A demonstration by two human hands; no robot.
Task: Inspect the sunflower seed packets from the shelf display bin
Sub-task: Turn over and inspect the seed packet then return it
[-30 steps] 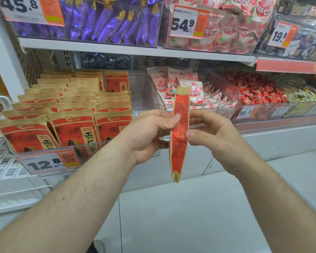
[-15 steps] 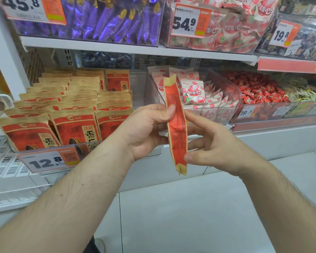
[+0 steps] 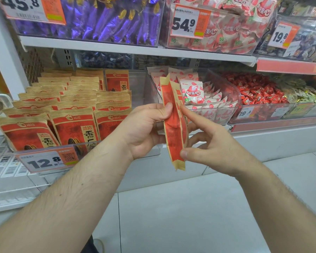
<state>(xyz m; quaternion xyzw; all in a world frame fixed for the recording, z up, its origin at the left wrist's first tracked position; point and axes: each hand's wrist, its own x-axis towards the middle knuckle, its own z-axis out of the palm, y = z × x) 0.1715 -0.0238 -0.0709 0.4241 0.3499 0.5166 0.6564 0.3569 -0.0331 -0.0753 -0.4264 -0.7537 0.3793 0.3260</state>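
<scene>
Clearly the left hand [image 3: 144,132] is gripping a sunflower seed packet [image 3: 173,125] at mid-height, thumb tip pressing on the red face while the fingers are curling round behind it. It is being held edge-on to the camera, upright with a slight lean, in the air in front of the shelf. The right hand [image 3: 210,145] is meeting it from the other side — forefinger lying straight against the upper half, thumb touching near the lower seal, the other fingers loosely spread and not closing on anything.

Judging by the crinkled paper skin and the flat sealed ends, the packet is probably light and soft, its loose filling shifting inside; a pinch on the body or on the stiff seal strip should be holding it safely, and a hard squeeze is likely needless.

Outward from the hands, the display bin [image 3: 91,146] is sitting at the left end of the lower shelf, its clear front wall carrying a 12.8 price tag [image 3: 46,162], with rows of matching packets standing upright inside — well apart from the one being examined.
</scene>
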